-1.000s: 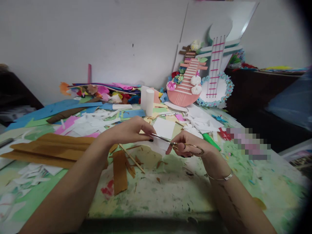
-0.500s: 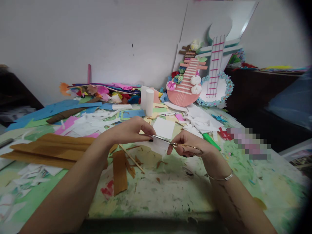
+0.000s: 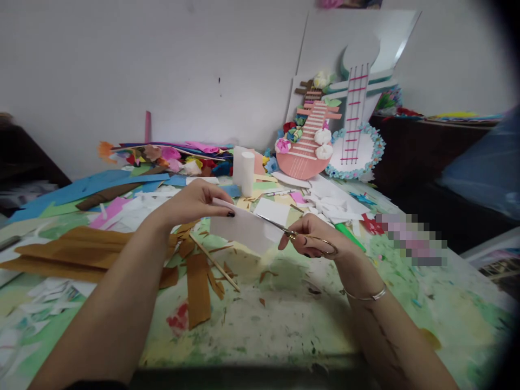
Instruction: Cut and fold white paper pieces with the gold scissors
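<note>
My left hand pinches the upper left edge of a white paper sheet, held tilted above the table. My right hand grips gold-handled scissors, whose blades point left and meet the sheet's right edge. A silver bangle circles my right wrist. Brown paper strips and a thin wooden stick lie on the paint-stained table below my hands.
Folded brown paper lies at left. Coloured sheets and paper flowers pile at the back, beside a white roll. Paper guitar models lean on the wall. A green marker and white scraps sit at right.
My left hand has lifted and moved left, raising the white sheet off the table and tilting it. The scissors stay at the sheet's right edge.
</note>
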{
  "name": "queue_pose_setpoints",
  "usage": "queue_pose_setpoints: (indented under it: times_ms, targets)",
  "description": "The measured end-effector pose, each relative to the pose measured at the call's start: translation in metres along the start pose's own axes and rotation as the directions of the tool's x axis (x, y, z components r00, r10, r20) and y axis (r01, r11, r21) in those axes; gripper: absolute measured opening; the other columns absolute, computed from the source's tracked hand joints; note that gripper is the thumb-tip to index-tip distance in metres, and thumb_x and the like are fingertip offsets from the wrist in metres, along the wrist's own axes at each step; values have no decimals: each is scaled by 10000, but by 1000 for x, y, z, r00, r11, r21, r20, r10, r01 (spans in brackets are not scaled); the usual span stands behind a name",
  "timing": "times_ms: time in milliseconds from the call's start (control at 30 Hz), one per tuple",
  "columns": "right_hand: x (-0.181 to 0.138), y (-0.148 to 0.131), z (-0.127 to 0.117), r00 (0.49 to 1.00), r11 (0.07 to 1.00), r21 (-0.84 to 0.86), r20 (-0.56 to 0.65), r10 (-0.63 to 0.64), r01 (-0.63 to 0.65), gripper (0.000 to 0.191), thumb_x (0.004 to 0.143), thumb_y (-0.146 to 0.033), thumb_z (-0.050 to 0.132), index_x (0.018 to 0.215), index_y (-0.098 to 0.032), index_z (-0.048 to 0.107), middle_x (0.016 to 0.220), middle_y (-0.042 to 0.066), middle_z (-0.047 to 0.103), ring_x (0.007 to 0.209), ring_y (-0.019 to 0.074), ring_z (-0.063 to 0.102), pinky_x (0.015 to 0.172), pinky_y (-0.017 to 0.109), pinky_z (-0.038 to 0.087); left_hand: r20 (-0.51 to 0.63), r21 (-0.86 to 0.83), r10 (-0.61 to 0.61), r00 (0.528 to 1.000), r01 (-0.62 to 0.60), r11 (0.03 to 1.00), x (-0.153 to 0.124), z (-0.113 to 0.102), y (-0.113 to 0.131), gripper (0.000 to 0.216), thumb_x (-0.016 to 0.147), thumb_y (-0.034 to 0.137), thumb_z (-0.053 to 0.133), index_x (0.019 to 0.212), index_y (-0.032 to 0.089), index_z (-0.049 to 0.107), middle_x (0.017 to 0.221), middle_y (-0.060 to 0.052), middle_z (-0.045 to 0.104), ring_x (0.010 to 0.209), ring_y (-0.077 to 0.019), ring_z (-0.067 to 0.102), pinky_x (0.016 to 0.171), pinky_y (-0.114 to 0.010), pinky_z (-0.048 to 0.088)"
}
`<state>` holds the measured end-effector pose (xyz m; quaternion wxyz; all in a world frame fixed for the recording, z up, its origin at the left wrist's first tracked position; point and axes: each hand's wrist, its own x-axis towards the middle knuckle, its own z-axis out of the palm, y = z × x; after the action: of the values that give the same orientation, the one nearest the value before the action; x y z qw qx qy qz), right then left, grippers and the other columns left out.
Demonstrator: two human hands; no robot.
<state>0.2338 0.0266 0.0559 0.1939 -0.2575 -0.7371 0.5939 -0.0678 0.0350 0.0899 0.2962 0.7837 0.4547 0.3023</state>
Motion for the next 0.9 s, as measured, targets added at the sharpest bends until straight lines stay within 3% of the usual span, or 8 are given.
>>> queue_pose_setpoints:
  times_ms: [133, 233, 333, 467, 533, 600, 733, 900]
  targets:
    - [4, 0, 5, 997, 998, -6, -49, -55, 55, 596, 717, -573, 624, 920, -14, 661, 437, -85, 336, 368, 28, 233, 362, 193, 161, -209, -289, -33, 977, -29, 957, 3, 5, -9, 214, 603, 307, 764, 734, 146, 709, 654, -16, 669, 536, -108, 584, 475, -182, 439]
    - [6, 5, 8, 993, 994, -5, -37, -110, 109, 629, 722, -590, 606, 986, -22, 656, 476, -75, 349, 404, 37, 237, 383, 202, 178, -256, -403, -39, 966, -69, 913, 4, 11, -11, 218, 571, 279, 785, 715, 138, 702, 620, -9, 653, 482, -92, 560, 439, -173, 429]
    - [7, 6, 10, 990, 989, -37, 9, -144, 144, 601, 738, -577, 583, 982, -32, 647, 533, -47, 390, 447, 54, 281, 411, 213, 223, -263, -390, -17, 965, -90, 916, 4, 14, -9, 206, 564, 264, 788, 696, 128, 706, 615, -17, 656, 484, -97, 568, 432, -170, 430]
    - [8, 2, 14, 985, 983, -59, 10, -173, 173, 400, 765, -476, 541, 749, -82, 606, 511, -22, 441, 443, 70, 327, 427, 233, 272, -278, -396, -11, 960, -105, 912, 4, 15, -8, 197, 557, 253, 790, 686, 125, 713, 611, -22, 662, 497, -110, 585, 440, -177, 445]
    - [8, 1, 16, 983, 983, -29, 0, -182, 182, 327, 761, -426, 528, 742, -103, 577, 480, -36, 442, 413, 70, 326, 434, 241, 296, -270, -415, -31, 962, -87, 905, 3, 15, -8, 185, 553, 243, 793, 682, 133, 718, 613, -23, 670, 499, -114, 593, 439, -176, 447]
    - [9, 3, 16, 983, 983, 14, 16, -183, 182, 302, 755, -404, 541, 831, -112, 548, 484, -45, 463, 401, 68, 328, 441, 240, 310, -258, -423, -52, 965, -64, 904, 4, 16, -7, 165, 546, 229, 798, 670, 147, 724, 617, -18, 676, 500, -112, 599, 441, -170, 449]
    - [10, 12, 15, 971, 966, 128, 55, -232, 223, 452, 775, -469, 567, 1060, -157, 406, 531, -55, 520, 420, 77, 361, 440, 212, 300, -260, -410, -50, 964, -63, 910, 5, 18, -5, 133, 533, 217, 801, 638, 170, 734, 606, -7, 675, 510, -111, 609, 470, -173, 471]
    - [11, 18, 13, 962, 949, 188, 58, -268, 253, 518, 816, -476, 551, 1177, -185, 321, 499, -91, 472, 419, 84, 408, 461, 202, 332, -286, -364, -48, 957, -62, 929, 5, 19, -4, 130, 515, 209, 795, 627, 169, 740, 608, -23, 684, 530, -134, 627, 486, -193, 494]
